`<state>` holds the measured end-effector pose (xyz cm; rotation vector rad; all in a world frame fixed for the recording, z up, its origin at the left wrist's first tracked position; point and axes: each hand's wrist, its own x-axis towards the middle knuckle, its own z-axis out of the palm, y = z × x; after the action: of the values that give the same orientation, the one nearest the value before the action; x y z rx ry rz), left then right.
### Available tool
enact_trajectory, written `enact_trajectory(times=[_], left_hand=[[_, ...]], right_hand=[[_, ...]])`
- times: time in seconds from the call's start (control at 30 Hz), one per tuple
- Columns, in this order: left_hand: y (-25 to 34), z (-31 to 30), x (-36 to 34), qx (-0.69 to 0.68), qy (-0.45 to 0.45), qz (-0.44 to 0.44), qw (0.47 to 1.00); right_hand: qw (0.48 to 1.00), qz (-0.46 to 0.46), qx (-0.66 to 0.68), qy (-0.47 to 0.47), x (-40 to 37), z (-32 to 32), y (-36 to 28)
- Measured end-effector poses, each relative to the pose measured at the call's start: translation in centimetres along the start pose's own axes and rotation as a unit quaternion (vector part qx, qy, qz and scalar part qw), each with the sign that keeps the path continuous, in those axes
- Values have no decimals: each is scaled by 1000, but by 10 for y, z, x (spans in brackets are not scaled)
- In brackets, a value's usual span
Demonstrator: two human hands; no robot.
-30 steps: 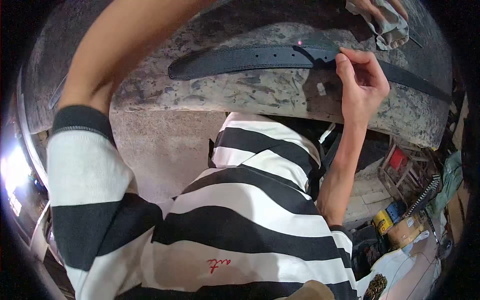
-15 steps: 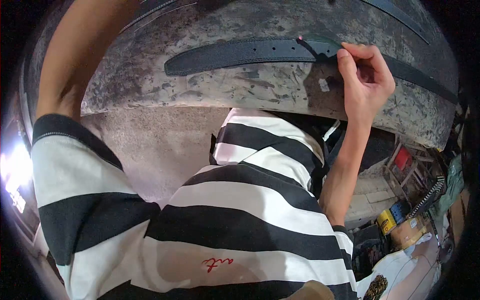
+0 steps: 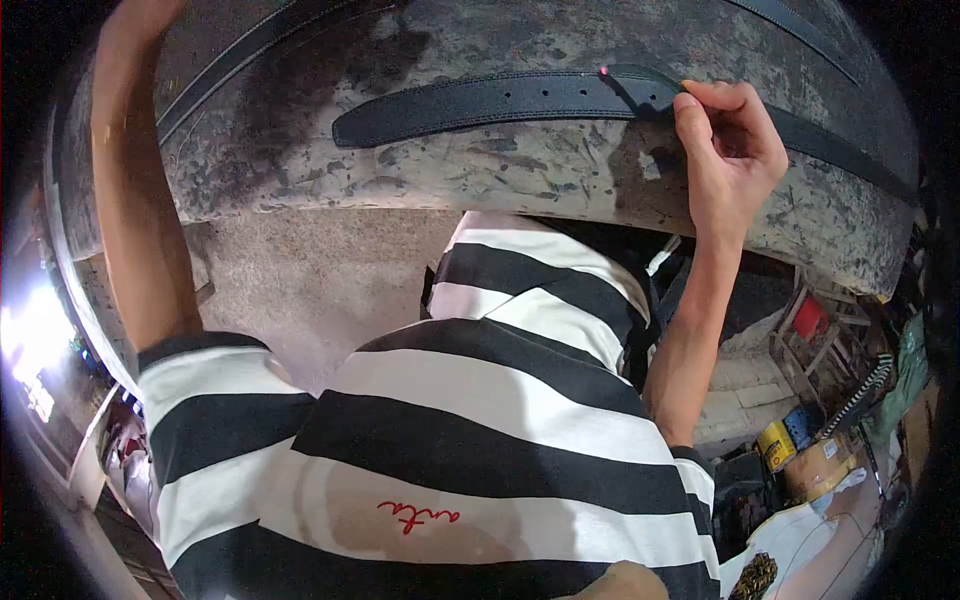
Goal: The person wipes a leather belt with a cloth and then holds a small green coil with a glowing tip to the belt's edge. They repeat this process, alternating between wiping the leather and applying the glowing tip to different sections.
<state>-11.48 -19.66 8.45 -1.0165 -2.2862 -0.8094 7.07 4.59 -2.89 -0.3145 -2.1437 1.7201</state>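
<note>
A black leather belt with stitched edges and a row of punched holes lies across the worn work surface. Over its holes, my right hand is closed in a pinch on a thin dark green stick with a pink tip; its exact kind I cannot make out. The stick points left, its tip by the belt's upper edge. My left forearm reaches up at the left, and the hand itself is beyond the top edge of the view.
Another black belt curves along the upper left, and a further dark strap lies at the upper right. Down at the right are a cardboard box, a yellow box and other clutter. A bright light glares at the left.
My left arm has swung farther left, uncovering more of the upper-left belt, and its hand has gone past the top edge. My right hand has barely moved.
</note>
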Motion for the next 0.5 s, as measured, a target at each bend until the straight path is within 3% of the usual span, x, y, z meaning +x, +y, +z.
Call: enact_trajectory(times=[0.03, 0.1, 0.17, 0.23, 0.3, 0.37, 0.43, 0.47, 0.5], left_hand=[[5, -11, -6, 1, -1, 2, 1000], [26, -40, -13, -78, -132, -82, 985], [-6, -78, -17, 34, -262, -77, 961], [-40, -51, -72, -5, 10, -209, 978], [-26, -53, -89, 38, -4, -170, 985], [30, -36, -92, -26, -70, -292, 954], [56, -4, -104, -103, -77, -200, 971], [67, 12, -107, -128, -100, -170, 972], [75, 29, -111, -153, -122, -139, 971]], right_hand=[[1000, 0, 2, 2, 0, 0, 0], [1000, -2, -18, -26, 0, 0, 2], [999, -10, -28, -30, 1, 2, 2], [999, -17, -38, -35, 0, 1, 2], [999, -10, -42, 20, -1, -1, 2], [997, -21, 9, 76, 1, -3, 5], [985, -21, 74, 153, 6, -11, 20], [957, -13, 214, 197, 7, -6, 13], [945, 3, 234, 228, 8, -11, 14]])
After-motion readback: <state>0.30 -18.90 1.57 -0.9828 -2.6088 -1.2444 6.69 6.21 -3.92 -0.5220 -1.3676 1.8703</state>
